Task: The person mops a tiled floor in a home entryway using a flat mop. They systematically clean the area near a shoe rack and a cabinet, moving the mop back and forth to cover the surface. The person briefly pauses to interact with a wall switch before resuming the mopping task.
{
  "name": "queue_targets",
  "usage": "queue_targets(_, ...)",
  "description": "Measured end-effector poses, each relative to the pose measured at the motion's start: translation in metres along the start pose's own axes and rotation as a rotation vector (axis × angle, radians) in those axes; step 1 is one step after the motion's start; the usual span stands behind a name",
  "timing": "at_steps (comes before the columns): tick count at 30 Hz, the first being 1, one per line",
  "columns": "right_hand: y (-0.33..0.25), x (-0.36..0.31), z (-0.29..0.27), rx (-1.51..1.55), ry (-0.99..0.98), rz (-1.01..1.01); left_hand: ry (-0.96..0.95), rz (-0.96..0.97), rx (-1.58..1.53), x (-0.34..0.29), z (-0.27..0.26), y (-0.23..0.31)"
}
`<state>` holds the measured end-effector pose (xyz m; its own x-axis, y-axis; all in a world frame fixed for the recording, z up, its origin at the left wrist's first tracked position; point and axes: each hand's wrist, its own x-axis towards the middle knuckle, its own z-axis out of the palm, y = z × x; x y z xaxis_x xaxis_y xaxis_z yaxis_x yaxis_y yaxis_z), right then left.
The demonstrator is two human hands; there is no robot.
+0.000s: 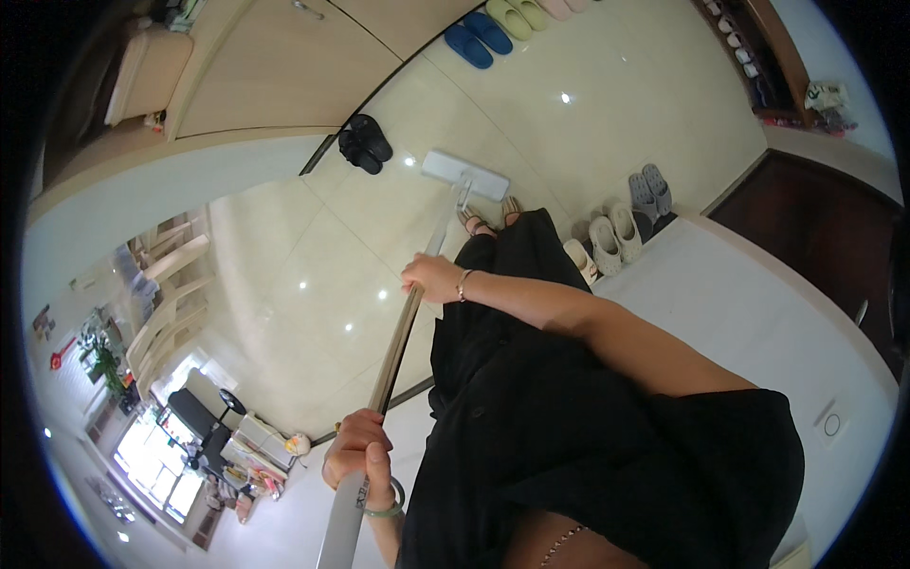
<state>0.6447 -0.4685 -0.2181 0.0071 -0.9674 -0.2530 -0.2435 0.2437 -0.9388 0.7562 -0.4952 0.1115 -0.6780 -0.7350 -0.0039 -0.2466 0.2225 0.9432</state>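
Observation:
A flat mop with a white rectangular head rests on the pale tiled floor, just beyond my feet. Its long pole, metallic in the middle and white at the upper end, slants back toward me at the left of my body. My right hand, reaching across my black clothing, is closed around the pole partway down. Nearer to me, my left hand, with a green bangle at the wrist, wraps round the upper part of the pole, thumb along it.
Black slippers lie by the cabinet, left of the mop head. Blue slippers and other pairs line the far cabinet edge. Clogs and grey slippers stand at the right wall near a dark door. Wooden chairs are at left.

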Motion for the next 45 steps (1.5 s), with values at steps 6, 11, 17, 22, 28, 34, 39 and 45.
queue_targets(6,-0.007,0.011,-0.003,-0.067,-0.091,-0.049,0.022,0.059,-0.084,0.005,-0.002,0.002)
queue_targets(11,-0.034,0.002,-0.039,-0.053,0.085,-0.076,-0.081,0.187,-0.260,0.026,-0.021,-0.004)
queue_targets(17,-0.003,0.056,-0.079,-0.192,0.209,-0.053,-0.155,0.282,-0.326,0.077,-0.042,-0.056)
queue_targets(22,0.030,0.127,-0.080,-0.250,0.341,0.055,-0.192,0.293,-0.322,0.123,-0.071,-0.123)
queue_targets(28,-0.008,0.196,-0.017,-0.292,0.159,0.141,-0.137,0.137,-0.254,0.132,-0.176,-0.149)
queue_targets(34,-0.057,0.234,0.059,-0.287,-0.038,0.136,-0.012,-0.076,-0.272,0.125,-0.264,-0.145)
queue_targets(39,-0.087,0.260,0.047,-0.260,-0.211,0.221,0.031,-0.101,-0.413,0.155,-0.290,-0.154)
queue_targets(45,-0.068,0.253,0.028,-0.267,0.077,0.168,-0.174,0.116,-0.498,0.175,-0.289,-0.161)
